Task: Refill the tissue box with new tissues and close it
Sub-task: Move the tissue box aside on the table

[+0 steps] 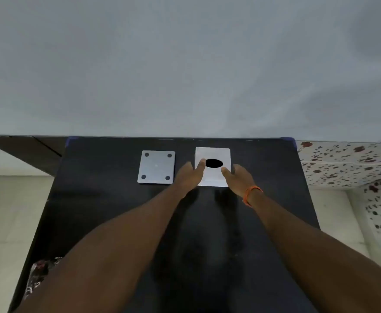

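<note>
Here we look down on a dark tabletop (108, 211) set against a pale grey wall (185, 64), and we read it from left to right. At about seven o'clock, on the table's near left edge, lies a crumpled clear plastic wrapper (38, 276) with a dark print; what it holds we cannot tell. Toward eleven o'clock from the hands lies a flat grey square base plate (156, 167) with four dark round feet, one at each corner, apart from the box and just beside our left hand. Our left hand (190, 175) reaches forward with its fingers close together, the thumb tip resting on the box top at the left rim of the opening and the other fingers going down the box's left side. At twelve o'clock, near the far edge of the table, stands the white tissue box (214, 177), its top face showing a black oval opening (214, 163); nothing shows inside that dark hole. Our right hand (238, 178) meets the box at its right side, thumb lying on the top face just right of the opening, fingers curled around the right edge. An orange wristband (251, 194) circles the right wrist. At three o'clock, beyond the table, spreads a white floral-printed cloth (347, 163).
</note>
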